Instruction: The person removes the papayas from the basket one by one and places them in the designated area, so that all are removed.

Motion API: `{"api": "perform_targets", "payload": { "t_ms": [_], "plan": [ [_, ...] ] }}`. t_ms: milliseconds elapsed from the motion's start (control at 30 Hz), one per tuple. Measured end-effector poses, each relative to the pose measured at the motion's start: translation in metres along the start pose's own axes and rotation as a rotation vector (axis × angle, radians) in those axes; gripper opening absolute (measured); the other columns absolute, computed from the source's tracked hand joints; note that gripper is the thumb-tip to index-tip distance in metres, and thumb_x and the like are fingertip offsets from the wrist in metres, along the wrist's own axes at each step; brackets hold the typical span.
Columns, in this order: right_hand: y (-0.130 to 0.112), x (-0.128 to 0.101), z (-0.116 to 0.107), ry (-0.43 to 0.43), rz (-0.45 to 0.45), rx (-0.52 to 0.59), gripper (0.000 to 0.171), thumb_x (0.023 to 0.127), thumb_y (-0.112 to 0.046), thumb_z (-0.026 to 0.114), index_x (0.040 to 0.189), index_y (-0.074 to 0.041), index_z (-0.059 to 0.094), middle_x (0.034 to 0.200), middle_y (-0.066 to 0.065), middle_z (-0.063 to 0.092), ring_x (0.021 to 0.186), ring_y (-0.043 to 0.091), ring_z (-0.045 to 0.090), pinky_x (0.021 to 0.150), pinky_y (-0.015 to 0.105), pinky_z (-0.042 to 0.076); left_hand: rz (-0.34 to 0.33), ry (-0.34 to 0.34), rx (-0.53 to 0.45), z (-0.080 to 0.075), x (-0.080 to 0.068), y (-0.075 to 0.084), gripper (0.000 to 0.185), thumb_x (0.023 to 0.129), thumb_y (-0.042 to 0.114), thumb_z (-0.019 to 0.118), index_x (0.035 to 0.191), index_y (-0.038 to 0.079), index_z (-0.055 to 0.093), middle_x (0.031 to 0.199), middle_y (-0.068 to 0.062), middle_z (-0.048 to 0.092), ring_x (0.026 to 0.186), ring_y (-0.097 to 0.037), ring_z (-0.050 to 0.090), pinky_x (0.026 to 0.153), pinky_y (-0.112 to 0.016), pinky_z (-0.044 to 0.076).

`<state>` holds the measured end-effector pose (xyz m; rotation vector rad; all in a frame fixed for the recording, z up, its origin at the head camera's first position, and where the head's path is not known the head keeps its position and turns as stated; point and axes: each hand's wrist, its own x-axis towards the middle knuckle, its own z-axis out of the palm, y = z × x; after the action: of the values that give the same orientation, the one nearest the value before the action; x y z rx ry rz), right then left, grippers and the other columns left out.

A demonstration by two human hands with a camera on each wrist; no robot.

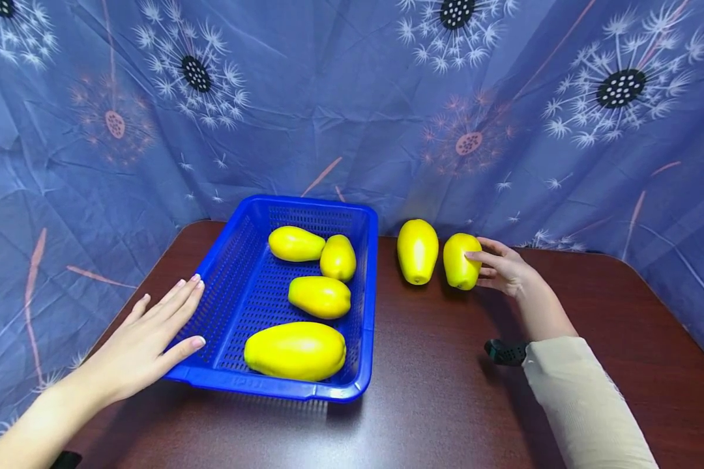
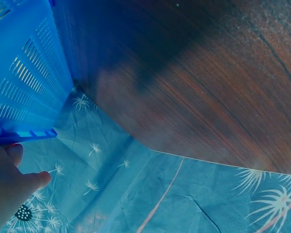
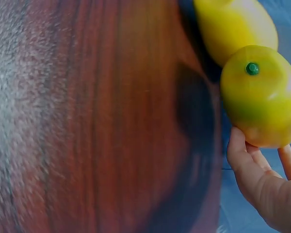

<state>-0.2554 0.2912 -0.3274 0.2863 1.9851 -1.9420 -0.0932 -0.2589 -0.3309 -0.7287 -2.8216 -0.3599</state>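
A blue perforated plastic basket (image 1: 369,306) holds several yellow papayas, the largest papaya (image 1: 296,352) lying nearest its front wall. Over the basket's left rim lies my left hand (image 1: 152,335), fingers extended and slightly spread. In the left wrist view, fingertips (image 2: 42,178) show just by the rim. On the right, my right hand (image 1: 504,267) holds a yellow papaya (image 1: 460,262) by its right side, between thumb and fingers. The right wrist view shows that papaya (image 3: 262,102) with a small green stem nub. Another papaya (image 1: 418,253) is just left of it.
A dark brown wooden table (image 1: 428,391) bears everything. Behind it hangs a blue curtain (image 1: 340,98) with a dandelion print, meeting the table's back edge. A dark wrist strap (image 1: 504,352) sits by the right sleeve.
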Motion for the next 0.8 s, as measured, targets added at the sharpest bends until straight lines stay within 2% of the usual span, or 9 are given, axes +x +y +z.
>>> {"api": "perform_targets", "payload": {
  "t_ms": [167,433,533,700,800],
  "plan": [
    [0.006,0.008,0.001,0.023,0.017,0.002,0.085,0.087,-0.019,0.065,0.151,-0.017,0.009,0.121,0.005,0.037,0.082,0.013,0.058,0.073,0.032,0.051,0.003,0.004,-0.001,0.001,0.000,-0.001,0.072,0.093,0.037,0.054,0.150,0.010,0.018,0.154,-0.010,0.018,0.142,-0.012,0.000,0.109,-0.053,-0.005],
    [0.012,0.017,0.004,0.079,0.045,-0.040,0.089,0.085,-0.023,0.068,0.151,-0.016,0.009,0.140,0.011,0.026,0.093,0.018,0.051,0.078,0.034,0.049,-0.005,-0.001,-0.004,0.000,-0.001,0.000,0.071,0.093,0.035,0.054,0.150,0.009,0.018,0.155,-0.009,0.017,0.142,-0.017,0.003,0.109,-0.053,-0.005],
    [0.014,0.021,0.005,0.105,0.047,-0.023,0.089,0.084,-0.022,0.069,0.151,-0.016,0.010,0.136,0.009,0.030,0.096,0.020,0.049,0.077,0.033,0.049,-0.006,-0.001,-0.007,0.000,-0.001,0.001,0.071,0.094,0.034,0.053,0.150,0.009,0.018,0.155,-0.009,0.016,0.142,-0.018,0.003,0.109,-0.053,-0.005],
    [0.014,0.025,0.006,0.139,0.036,0.012,0.088,0.084,-0.023,0.070,0.151,-0.016,0.013,0.116,0.000,0.040,0.092,0.017,0.051,0.076,0.031,0.048,-0.002,0.003,-0.007,0.000,-0.001,0.001,0.071,0.093,0.033,0.054,0.150,0.010,0.018,0.155,-0.008,0.016,0.142,-0.015,0.002,0.109,-0.053,-0.004],
    [0.014,0.027,0.007,0.148,0.036,0.011,0.087,0.084,-0.024,0.070,0.151,-0.016,0.014,0.119,0.002,0.042,0.088,0.014,0.052,0.078,0.032,0.047,-0.003,-0.001,-0.008,-0.001,0.000,0.001,0.071,0.094,0.034,0.054,0.150,0.010,0.017,0.155,-0.008,0.015,0.142,-0.014,0.001,0.110,-0.052,-0.005]
  ]
}}
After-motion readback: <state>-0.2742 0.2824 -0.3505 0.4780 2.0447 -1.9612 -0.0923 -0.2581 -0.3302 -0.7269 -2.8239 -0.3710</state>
